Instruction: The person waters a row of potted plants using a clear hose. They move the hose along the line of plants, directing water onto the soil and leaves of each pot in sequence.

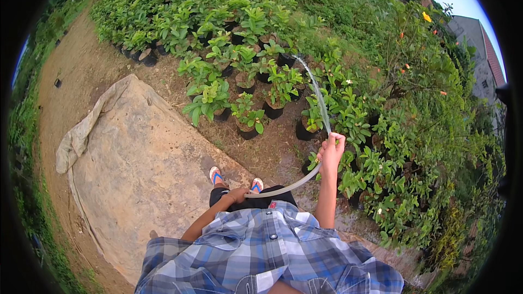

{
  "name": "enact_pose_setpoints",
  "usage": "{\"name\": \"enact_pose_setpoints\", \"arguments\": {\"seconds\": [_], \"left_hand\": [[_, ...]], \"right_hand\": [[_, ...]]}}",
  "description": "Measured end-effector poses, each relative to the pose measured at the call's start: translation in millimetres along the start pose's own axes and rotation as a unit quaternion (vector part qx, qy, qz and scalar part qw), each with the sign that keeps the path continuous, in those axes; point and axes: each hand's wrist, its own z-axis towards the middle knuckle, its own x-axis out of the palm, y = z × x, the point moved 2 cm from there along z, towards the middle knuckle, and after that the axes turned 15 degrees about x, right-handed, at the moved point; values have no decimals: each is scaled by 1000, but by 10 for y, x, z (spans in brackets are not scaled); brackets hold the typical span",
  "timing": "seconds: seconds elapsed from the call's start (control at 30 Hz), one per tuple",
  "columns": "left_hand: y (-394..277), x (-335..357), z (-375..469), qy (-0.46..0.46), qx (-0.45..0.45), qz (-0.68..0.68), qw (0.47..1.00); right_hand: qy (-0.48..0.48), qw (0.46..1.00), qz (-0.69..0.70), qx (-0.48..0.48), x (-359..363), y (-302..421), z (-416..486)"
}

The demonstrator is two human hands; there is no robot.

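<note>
My right hand (331, 151) grips a pale, translucent garden hose (292, 188) close to its outlet, out in front and to the right. From there a stream of water (316, 87) arcs forward and a little left, coming down among potted plants near a black plant bag (286, 59). The hose curves back to my left hand (238, 195), which is closed around it at waist height. A leafy seedling in a black bag (307, 126) stands just beyond my right hand. The hose past my left hand is hidden.
A worn tarpaulin (135, 163) with a bunched edge (75, 143) lies beneath my flip-flops (215, 174). Several bagged seedlings (247, 116) stand ahead on bare soil. Dense flowering shrubs (376, 171) line the right side. A grey building (474, 49) rises at far right.
</note>
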Motion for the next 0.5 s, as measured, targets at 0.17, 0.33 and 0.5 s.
{"name": "enact_pose_setpoints", "arguments": {"seconds": [0.17, 0.33, 0.5], "left_hand": [[62, 24, 11, 6, -11, 4, 1000], [-27, -17, -15, -16, -16, 12, 1000], [-124, -57, -63, -42, -14, 21, 999]], "right_hand": [[-2, 1000, 7, 5, 11, -9, -2], [6, 1000, -1, -4, 24, -12, 8], [11, 1000, 1, -5, 27, -26, 36]]}}
